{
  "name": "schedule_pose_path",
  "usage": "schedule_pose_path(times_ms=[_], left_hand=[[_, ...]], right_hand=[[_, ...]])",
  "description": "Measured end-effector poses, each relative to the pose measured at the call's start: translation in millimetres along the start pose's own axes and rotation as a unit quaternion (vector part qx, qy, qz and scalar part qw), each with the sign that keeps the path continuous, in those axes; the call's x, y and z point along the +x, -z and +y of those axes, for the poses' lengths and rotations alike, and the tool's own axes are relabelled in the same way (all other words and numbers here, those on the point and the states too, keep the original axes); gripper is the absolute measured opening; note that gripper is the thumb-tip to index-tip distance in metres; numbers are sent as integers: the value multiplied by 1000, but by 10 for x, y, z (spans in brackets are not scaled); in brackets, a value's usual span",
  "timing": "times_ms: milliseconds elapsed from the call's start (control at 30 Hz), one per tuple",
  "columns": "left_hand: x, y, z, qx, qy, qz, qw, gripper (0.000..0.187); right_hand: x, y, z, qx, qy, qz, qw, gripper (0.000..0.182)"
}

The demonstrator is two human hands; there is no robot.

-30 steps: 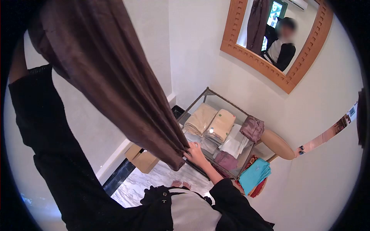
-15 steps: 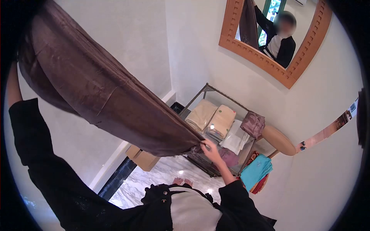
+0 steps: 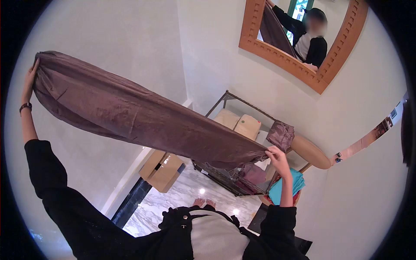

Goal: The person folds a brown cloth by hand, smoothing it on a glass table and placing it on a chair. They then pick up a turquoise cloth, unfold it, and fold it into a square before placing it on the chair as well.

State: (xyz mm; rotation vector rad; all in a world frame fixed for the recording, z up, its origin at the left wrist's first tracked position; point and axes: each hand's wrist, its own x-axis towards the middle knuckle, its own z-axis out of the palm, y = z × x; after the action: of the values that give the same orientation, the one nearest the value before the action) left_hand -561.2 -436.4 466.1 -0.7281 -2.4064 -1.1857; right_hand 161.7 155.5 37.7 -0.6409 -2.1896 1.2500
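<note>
A long brown satiny cloth (image 3: 143,110) stretches across the head view, gathered at both ends and slightly sagging along its lower edge. My left hand (image 3: 31,78), with a dark band on the wrist, is raised at the far left and closed on one end. Lower down on the right, my right hand (image 3: 278,159) pinches the other end. Behind that hand stands a glass-topped table (image 3: 225,100) with folded cream cloths (image 3: 248,125) on it, partly hidden by the brown cloth. A folded mauve satin bundle (image 3: 281,135) lies at its right corner.
An open cardboard box (image 3: 162,171) sits on the marble floor (image 3: 190,190) by the left wall. A stool with a tan oval top (image 3: 313,151) and folded turquoise cloth (image 3: 288,186) are at the right. A wood-framed mirror (image 3: 320,82) hangs above.
My left hand has come further into view, and my right hand has moved right. The brown cloth now stretches straighter and flatter between them, uncovering more of the cardboard box.
</note>
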Motion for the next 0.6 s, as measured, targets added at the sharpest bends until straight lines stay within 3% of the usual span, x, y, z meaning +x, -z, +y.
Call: schedule_pose_path(times_ms=[67, 167, 267, 367, 500, 600], left_hand=[[-120, -156, -33, -66, 14, -53, 996, 59], [-474, -397, 96, -125, 48, -17, 991, 58], [-580, -586, -102, -148, 84, -61, 984, 62], [-697, -1043, -180, -168, 130, -133, 968, 68], [-747, -2104, -812, -67, 101, -127, 984, 62], [-1144, -2770, -882, -63, 103, -103, 987, 63]], right_hand=[[-46, 259, -114, -41, -21, -19, 999, 15], [-187, 756, -128, 22, -132, -51, 990, 15], [-324, 1181, -61, 268, -145, 9, 952, 23], [-191, 1352, -196, 335, -104, 20, 936, 32], [268, 1281, 401, 111, -202, 21, 973, 31], [435, 1192, 727, 88, -177, 75, 977, 25]])
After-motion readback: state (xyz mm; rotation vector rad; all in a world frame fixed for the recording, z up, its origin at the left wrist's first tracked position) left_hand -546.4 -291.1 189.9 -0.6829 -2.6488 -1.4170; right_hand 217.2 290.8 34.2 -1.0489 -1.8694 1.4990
